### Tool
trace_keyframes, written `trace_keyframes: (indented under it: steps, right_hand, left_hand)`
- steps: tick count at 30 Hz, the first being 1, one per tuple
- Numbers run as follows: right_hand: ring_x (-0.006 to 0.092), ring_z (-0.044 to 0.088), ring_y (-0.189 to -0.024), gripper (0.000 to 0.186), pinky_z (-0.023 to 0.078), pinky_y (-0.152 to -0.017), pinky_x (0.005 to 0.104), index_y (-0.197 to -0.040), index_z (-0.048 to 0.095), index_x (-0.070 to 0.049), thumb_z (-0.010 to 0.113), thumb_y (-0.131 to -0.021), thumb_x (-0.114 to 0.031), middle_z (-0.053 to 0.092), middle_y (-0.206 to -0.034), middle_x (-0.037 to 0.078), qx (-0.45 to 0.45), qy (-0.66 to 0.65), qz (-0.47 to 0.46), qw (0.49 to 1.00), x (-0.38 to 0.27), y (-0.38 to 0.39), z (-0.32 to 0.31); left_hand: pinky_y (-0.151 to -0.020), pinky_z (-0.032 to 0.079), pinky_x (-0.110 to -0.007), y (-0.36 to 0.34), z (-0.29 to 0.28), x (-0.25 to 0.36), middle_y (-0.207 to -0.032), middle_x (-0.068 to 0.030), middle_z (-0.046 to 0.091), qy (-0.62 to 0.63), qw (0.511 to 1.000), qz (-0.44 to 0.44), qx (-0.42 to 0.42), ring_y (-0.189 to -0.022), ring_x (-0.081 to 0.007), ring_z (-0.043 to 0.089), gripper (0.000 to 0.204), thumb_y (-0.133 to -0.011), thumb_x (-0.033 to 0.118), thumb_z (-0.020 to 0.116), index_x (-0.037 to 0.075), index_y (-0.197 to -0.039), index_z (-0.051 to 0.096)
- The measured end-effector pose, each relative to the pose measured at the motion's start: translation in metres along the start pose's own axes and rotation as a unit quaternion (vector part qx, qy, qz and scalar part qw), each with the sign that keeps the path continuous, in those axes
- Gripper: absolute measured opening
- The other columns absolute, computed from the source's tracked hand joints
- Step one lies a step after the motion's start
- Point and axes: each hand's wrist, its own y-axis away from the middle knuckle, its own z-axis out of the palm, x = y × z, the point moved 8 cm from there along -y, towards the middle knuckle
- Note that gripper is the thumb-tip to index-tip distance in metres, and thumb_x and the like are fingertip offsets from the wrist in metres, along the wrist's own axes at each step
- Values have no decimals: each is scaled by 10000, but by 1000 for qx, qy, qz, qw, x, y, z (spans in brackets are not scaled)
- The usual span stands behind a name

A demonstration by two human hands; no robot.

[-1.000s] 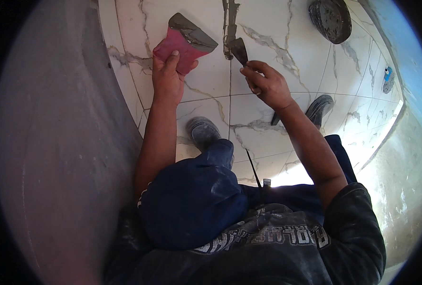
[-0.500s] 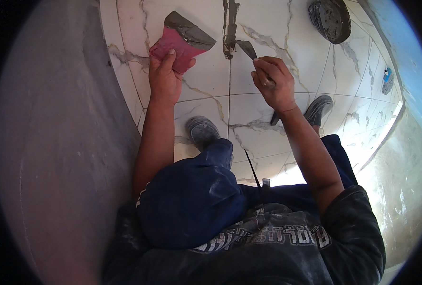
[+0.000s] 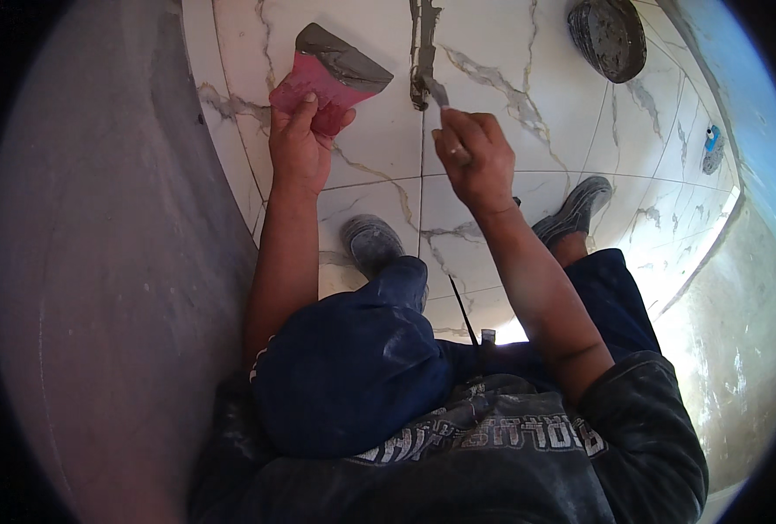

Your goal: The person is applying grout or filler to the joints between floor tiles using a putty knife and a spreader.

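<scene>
My left hand (image 3: 303, 140) is closed around a pink flexible spreader (image 3: 318, 86), whose far end carries a thick layer of grey grout (image 3: 344, 59). In my right hand (image 3: 475, 159) is a small putty knife (image 3: 438, 91), gripped by its handle. Its blade touches the near end of a dark grey grout strip (image 3: 423, 48), which runs along a joint between white marble-patterned floor tiles (image 3: 493, 87). The handle is mostly hidden in my fingers.
A black bowl (image 3: 609, 39) smeared with grout stands on the tiles at the far right. Beyond it lies a small blue-and-grey object (image 3: 713, 148) by the wall. A grey wall (image 3: 100, 262) rises on the left. My shoes (image 3: 372, 243) rest on the floor.
My right hand has moved left with the putty knife, bringing its blade from beside the grout strip onto its near end. My left hand and the spreader have barely shifted.
</scene>
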Motion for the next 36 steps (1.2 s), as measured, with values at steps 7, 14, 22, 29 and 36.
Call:
trace_keyframes:
  steps: [7, 14, 22, 29, 36]
  right_hand:
    - [234, 640, -859, 282, 545, -691, 349, -1048, 668, -89, 738, -776, -108, 670, -964, 61, -30, -43, 57, 997, 12, -7, 6]
    - [219, 644, -900, 276, 553, -707, 333, -1042, 671, -83, 741, -776, -113, 678, -958, 49, 1, -54, 47, 997, 7, -7, -4]
    - [245, 657, -830, 289, 552, -688, 336, -1049, 675, -114, 748, -769, -107, 654, -965, 66, -17, -57, 41, 997, 13, -16, -8]
    - [257, 650, -754, 264, 543, -651, 358, -1043, 686, -154, 726, -783, -133, 637, -936, 62, -2, -38, 2, 999, 20, -42, -14]
    - [255, 650, -798, 206, 532, -662, 350, -953, 684, -96, 736, -755, -76, 657, -918, 58, -67, -51, -36, 996, 12, -21, -23]
  left_hand:
    - [-776, 601, -395, -1, -2, -3, -1190, -78, 579, 1, 1000, -6, -3, -1005, -225, 635, 326, -942, 94, 537, 103, -1263, 475]
    - [-768, 605, -400, -2, -5, 1, -1183, -86, 582, 10, 1000, -5, 7, -973, -231, 645, 305, -950, 104, 539, 104, -1249, 474]
    - [-761, 602, -394, -1, -7, 2, -1194, -84, 580, 14, 1000, -1, 6, -981, -240, 644, 314, -947, 97, 536, 109, -1254, 476]
    - [-771, 598, -395, -3, -6, 1, -1187, -80, 586, 12, 1000, -1, -2, -1005, -239, 635, 305, -948, 106, 535, 108, -1250, 488]
    - [-778, 598, -395, -2, -5, 8, -1192, -83, 586, 26, 1000, 12, 0, -1014, -239, 632, 321, -943, 90, 530, 106, -1260, 481]
